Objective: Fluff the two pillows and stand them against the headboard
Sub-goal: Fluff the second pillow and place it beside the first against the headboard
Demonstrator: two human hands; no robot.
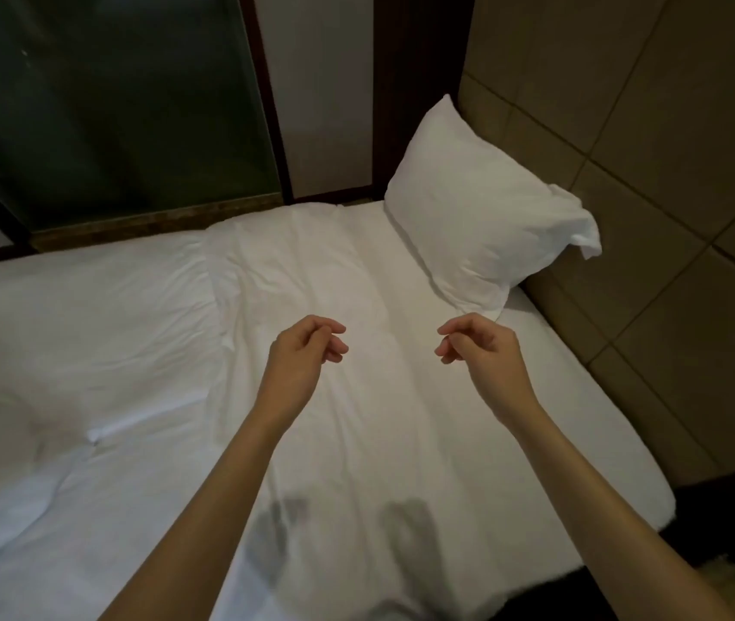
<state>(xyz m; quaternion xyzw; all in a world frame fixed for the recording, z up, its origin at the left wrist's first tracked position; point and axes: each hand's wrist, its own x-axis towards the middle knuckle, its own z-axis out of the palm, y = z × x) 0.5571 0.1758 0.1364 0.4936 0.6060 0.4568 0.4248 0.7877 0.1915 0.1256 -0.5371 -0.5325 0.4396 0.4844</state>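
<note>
One pillow (482, 217) leans on the headboard (652, 181); my left hand (307, 347) and right hand (482, 347) hang loose and empty, so I must find the other pillow

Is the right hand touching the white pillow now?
Cannot tell. In the head view, the right hand overlaps the lower corner of the pillow; no gap or contact shows plainly.

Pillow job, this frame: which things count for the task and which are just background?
Task things:
- pillow, standing against the headboard; only one in view
- left hand, empty
- right hand, empty

Background:
- white sheet
- folded duvet
- dark glass panel
</note>
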